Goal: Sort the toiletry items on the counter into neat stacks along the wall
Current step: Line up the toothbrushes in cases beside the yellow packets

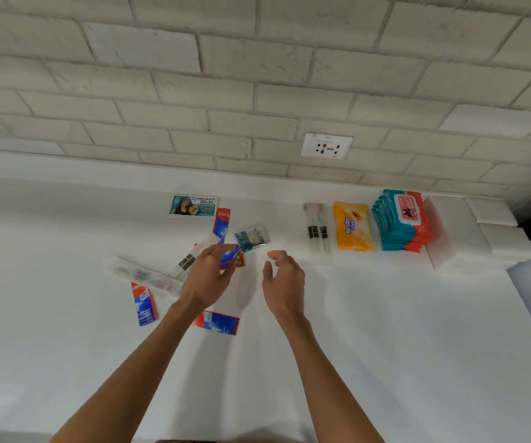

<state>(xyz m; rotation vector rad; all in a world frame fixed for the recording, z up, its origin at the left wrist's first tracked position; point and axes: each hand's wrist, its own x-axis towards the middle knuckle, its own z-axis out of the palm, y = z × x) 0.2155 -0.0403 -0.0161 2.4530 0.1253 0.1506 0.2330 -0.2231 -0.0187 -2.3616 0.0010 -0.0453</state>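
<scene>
counter (369,346), white, seen from the near edge; both bare forearms come in from below

nearest item: a red and blue sachet (217,322) lying flat, partly under the left forearm. a second red and blue sachet (144,305) lies further left, apart from it

left hand (208,276) raised over the scattered items, fingertips pinching a held sachet (232,258), red and blue, clear of the counter. right hand (284,282) just beside it, not touching, fingers loosely curled, holding nothing

left of the hands, a clear pack (146,274) lies crosswise; another clear pack (190,259) with a black label lies partly hidden by the left hand

beyond the hands: a teal sachet (251,238), then a colgate sachet (222,223), then a cream silk sachet (193,206) closest to the wall (225,91)

to the right, in a row near the wall: a clear pair (316,227) side by side, an orange pack (353,227) just beside them, and a wipes stack (401,220), teal and red, several packs high. the stack stands against a white ledge (481,235)

wall of white brick; one socket (327,146) above the row
</scene>
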